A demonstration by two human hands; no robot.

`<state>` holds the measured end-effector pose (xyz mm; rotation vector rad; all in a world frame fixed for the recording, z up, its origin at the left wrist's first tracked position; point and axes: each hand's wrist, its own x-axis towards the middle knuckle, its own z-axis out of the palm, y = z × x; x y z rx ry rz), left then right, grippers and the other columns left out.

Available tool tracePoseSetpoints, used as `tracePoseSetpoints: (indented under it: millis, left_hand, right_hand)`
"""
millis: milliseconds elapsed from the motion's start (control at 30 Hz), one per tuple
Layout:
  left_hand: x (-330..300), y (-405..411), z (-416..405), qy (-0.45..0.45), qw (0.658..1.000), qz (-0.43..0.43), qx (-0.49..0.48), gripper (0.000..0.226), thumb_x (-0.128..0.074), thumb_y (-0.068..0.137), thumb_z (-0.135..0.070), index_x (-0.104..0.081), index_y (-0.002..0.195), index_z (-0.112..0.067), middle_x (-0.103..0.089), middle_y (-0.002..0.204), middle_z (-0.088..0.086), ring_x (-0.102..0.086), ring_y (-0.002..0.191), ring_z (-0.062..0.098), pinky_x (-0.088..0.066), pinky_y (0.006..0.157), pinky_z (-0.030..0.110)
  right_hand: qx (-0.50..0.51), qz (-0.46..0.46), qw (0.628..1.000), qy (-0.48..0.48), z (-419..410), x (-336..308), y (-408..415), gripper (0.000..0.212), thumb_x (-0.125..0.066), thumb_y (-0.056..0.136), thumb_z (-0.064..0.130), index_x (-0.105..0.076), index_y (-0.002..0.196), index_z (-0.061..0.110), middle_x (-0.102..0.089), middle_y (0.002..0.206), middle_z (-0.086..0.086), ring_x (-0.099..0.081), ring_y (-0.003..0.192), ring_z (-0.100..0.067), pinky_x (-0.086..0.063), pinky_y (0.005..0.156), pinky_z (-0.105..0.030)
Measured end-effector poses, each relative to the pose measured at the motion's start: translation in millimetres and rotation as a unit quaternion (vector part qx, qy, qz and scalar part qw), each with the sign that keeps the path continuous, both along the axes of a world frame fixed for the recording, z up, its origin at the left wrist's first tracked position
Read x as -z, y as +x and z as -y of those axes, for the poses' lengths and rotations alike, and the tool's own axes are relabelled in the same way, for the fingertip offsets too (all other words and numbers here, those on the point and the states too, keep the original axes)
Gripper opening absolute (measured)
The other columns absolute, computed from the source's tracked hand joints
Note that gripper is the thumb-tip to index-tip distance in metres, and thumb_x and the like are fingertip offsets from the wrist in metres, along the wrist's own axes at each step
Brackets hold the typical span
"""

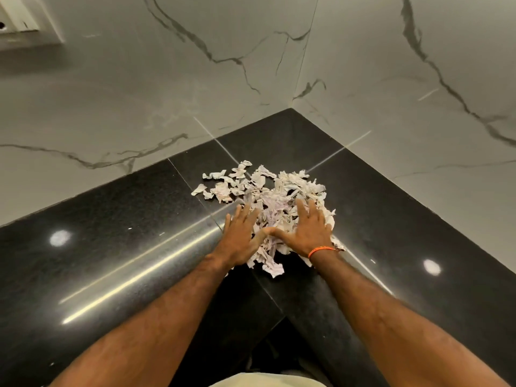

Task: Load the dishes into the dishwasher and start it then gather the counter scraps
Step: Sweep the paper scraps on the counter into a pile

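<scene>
1. At the inner corner of the black counter [117, 247], toward 12 o'clock from the person, lies a heap of torn paper scraps [279, 196], pale on dark stone. Marble wall [139, 93] closes the corner on both sides.
2. Left hand [240, 236] lies flat at the heap's 8 o'clock edge, fingers straight and together, gripping nothing.
3. Right hand [307, 230], orange thread [321, 250] on the wrist, rests palm-down on the heap at 4 o'clock, fingers spread and straight, thumb reaching toward the left hand. It grips nothing either.
4. Stragglers: a loose scatter trails toward 10 o'clock, clear of the main heap; a few bits sit at 6 o'clock between the wrists.
5. Judged step: gathering the scraps. Dishwasher not in view; cannot tell that part's status.
6. To do it well: keep both palms low, edges touching the stone, so thin bits don't slip under. Sweep the 10 o'clock strays in first, then close the hands from both sides.
7. Risk: light paper may flick off or cling to the polished surface; slow strokes suit it.
</scene>
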<state>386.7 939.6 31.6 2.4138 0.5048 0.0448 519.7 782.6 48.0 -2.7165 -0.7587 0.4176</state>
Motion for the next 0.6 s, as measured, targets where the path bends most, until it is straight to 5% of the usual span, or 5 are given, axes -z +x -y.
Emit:
tracePoseSetpoints:
  millis: [100, 233, 433, 600]
  left_hand:
    - [-9, 7, 5, -0.068, 0.990, 0.070, -0.099, 0.058, -0.036, 0.104, -0.054, -0.033, 0.157, -0.029, -0.022, 0.168, 0.002, -0.009, 0.156, 0.019, -0.006, 0.126, 0.054]
    - [-26, 8, 2, -0.095, 0.965, 0.143, -0.197, 0.049, -0.047, 0.102, -0.048, -0.054, 0.143, -0.021, -0.056, 0.145, 0.001, -0.048, 0.134, 0.014, -0.039, 0.113, 0.047]
    - [-33, 14, 9, -0.225, 0.918, 0.176, -0.277, 0.039, -0.063, 0.098, -0.038, -0.064, 0.134, -0.023, -0.063, 0.137, -0.002, -0.056, 0.126, 0.013, -0.048, 0.105, 0.036]
    - [-27, 22, 15, -0.386, 0.828, 0.245, -0.325, 0.042, -0.073, 0.090, -0.036, -0.066, 0.130, -0.023, -0.071, 0.123, -0.001, -0.068, 0.113, 0.013, -0.056, 0.100, 0.042]
  right_hand:
    - [-0.053, 0.022, 0.998, -0.039, -15, 7, -7, 0.116, -0.032, 0.061, 0.104, -0.008, 0.156, 0.042, 0.002, 0.168, -0.003, -0.008, 0.152, -0.039, -0.010, 0.114, -0.070]
    - [-0.071, 0.121, 0.989, -0.042, -19, 13, -10, 0.077, -0.039, 0.081, 0.081, -0.041, 0.143, 0.034, -0.033, 0.154, -0.005, -0.034, 0.135, -0.030, -0.032, 0.103, -0.055]
    - [-0.073, 0.078, 0.993, 0.057, -26, 11, 4, 0.053, -0.067, 0.080, 0.046, -0.057, 0.126, 0.021, -0.054, 0.126, -0.004, -0.050, 0.115, -0.028, -0.049, 0.091, -0.043]
    - [-0.023, -0.018, 0.982, 0.186, -44, -6, 10, 0.030, -0.075, 0.079, 0.039, -0.061, 0.100, 0.023, -0.058, 0.101, 0.002, -0.053, 0.095, -0.018, -0.040, 0.076, -0.031]
